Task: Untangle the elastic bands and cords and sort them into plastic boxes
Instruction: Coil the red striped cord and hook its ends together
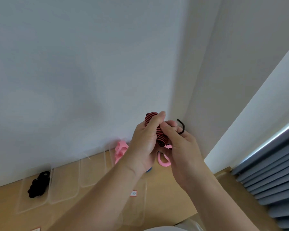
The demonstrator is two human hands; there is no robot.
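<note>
Head view: both hands are lifted above the table (167, 190), probably to work a tangle free. The left hand (143, 145) curls round a striped band (161, 139). The right hand (182, 147) pinches it, with a black cord (182, 125) poking past its fingers. Clear boxes (63, 197) wait below

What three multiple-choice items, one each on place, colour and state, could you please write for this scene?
1. Where does the black bundle lie? A in the leftmost clear box; B on the floor; C on a chair.
2. What colours is the band held by the left hand and right hand? A plain blue; B red and black stripes; C white.
3. How is the left hand? A flat and open; B hanging empty; C gripping the band.
Answers: 1 A, it rests inside that box. 2 B, the stripes show plainly. 3 C, its fingers curl round the band.
</note>
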